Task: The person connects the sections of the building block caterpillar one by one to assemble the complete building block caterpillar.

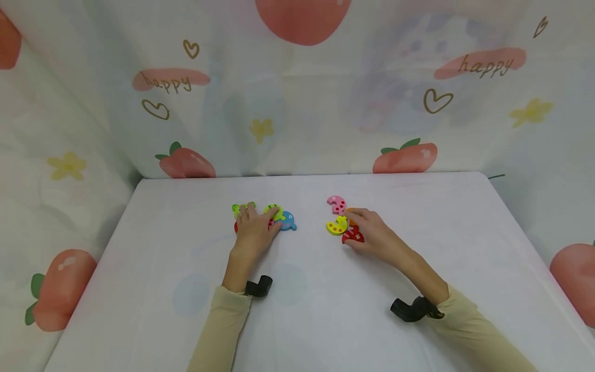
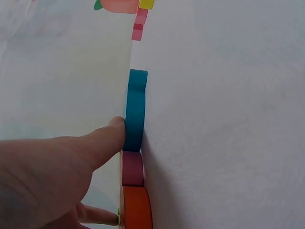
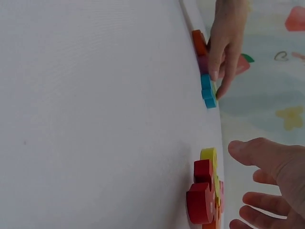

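Two groups of small toy pieces lie on the white table (image 1: 307, 320), one below each hand. The left hand (image 1: 253, 233) rests over its group with fingers loosely spread and extended. Its thumb tip touches the blue piece (image 2: 136, 114), which sits beside a dark pink piece (image 2: 133, 168), followed by a red-orange piece (image 2: 137, 207). A light green piece (image 1: 278, 213) lies against the blue one, and a bright green piece (image 1: 236, 208) shows past the fingertips.

The right hand (image 1: 376, 235) hovers over its own group, thumb and fingers apart and relaxed. There, a red piece (image 1: 353, 235), a yellow piece (image 1: 335, 226), a pale pink piece (image 1: 337, 205) and a partly hidden orange piece (image 3: 210, 225) lie close together. Black cameras (image 1: 259, 286) sit on both wrists, beside beige sleeves (image 1: 218, 330).
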